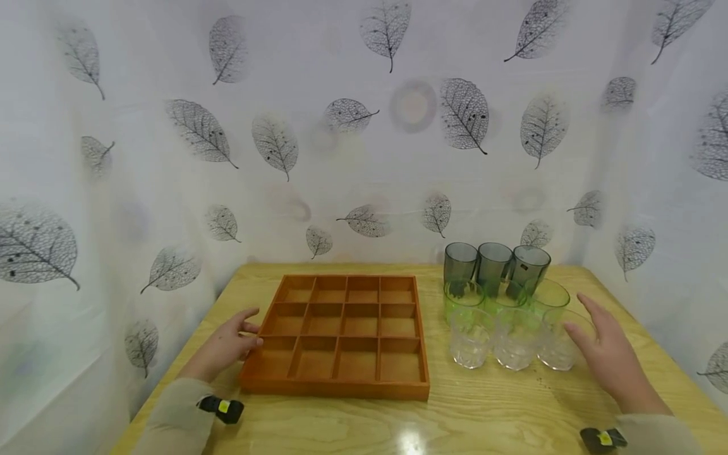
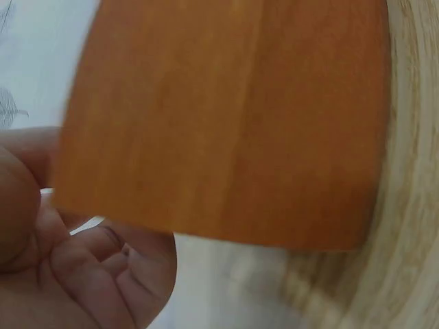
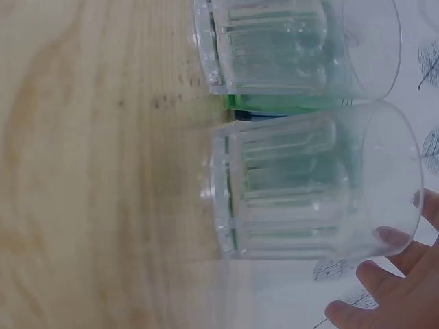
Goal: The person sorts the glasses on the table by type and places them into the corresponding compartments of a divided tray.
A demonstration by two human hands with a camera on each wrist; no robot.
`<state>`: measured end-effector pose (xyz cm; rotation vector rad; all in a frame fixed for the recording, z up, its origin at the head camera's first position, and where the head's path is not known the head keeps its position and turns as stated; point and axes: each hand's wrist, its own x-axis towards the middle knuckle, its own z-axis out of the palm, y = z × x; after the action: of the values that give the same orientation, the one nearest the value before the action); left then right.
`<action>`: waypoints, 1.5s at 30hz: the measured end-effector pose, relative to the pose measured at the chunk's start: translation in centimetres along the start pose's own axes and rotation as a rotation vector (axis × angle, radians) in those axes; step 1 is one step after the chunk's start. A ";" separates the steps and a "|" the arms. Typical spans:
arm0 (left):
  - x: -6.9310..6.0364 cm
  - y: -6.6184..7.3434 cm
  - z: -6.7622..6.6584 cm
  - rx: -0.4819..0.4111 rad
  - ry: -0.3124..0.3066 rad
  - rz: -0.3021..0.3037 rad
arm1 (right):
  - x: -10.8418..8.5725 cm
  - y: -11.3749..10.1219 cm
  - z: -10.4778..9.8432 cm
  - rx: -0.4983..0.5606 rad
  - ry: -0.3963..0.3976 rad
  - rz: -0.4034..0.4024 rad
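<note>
An orange-brown wooden tray [image 1: 335, 387] with several square compartments lies on the table. At its left side is my left hand [image 1: 224, 344], the thumb over the rim and the other fingers loosely bent beside the wall; the tray's front wall [image 2: 226, 130] fills much of the left wrist view. My right hand [image 1: 611, 357] is beside the rightmost clear glass [image 1: 557, 357], fingers spread and relaxed. In the right wrist view its fingertips [image 3: 391, 238] show close to that glass's rim; whether they touch it I cannot tell. Two more clear glasses [image 1: 514, 354] [image 1: 470, 354] stand left of it.
Behind the clear glasses stand three green-tinted glasses [image 1: 463, 294], and behind those three taller dark grey ones [image 1: 461, 259]. The pale wooden table [image 1: 318, 426] meets a white leaf-print curtain [image 1: 341, 170] at the back. Both wrists wear black straps.
</note>
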<state>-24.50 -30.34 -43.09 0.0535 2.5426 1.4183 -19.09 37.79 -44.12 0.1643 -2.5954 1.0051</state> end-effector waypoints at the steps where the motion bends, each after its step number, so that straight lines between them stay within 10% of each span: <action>1: 0.0 -0.3 0.0 -0.022 0.001 -0.013 | -0.1 0.2 0.0 0.031 -0.014 0.025; 11: -0.3 -2.4 0.6 -0.133 0.000 -0.029 | -1.1 1.7 0.2 0.354 -0.161 0.170; 32: -0.3 -3.5 2.1 -0.486 -0.042 -0.045 | -1.1 3.6 1.7 0.382 -0.183 0.201; 45: 0.5 -3.9 1.9 -0.455 -0.077 -0.045 | -1.4 3.8 2.0 0.372 -0.175 0.176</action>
<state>-24.26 -30.77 -47.42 -0.0263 2.0893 1.8960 -19.19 39.23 -48.44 0.1212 -2.5836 1.5994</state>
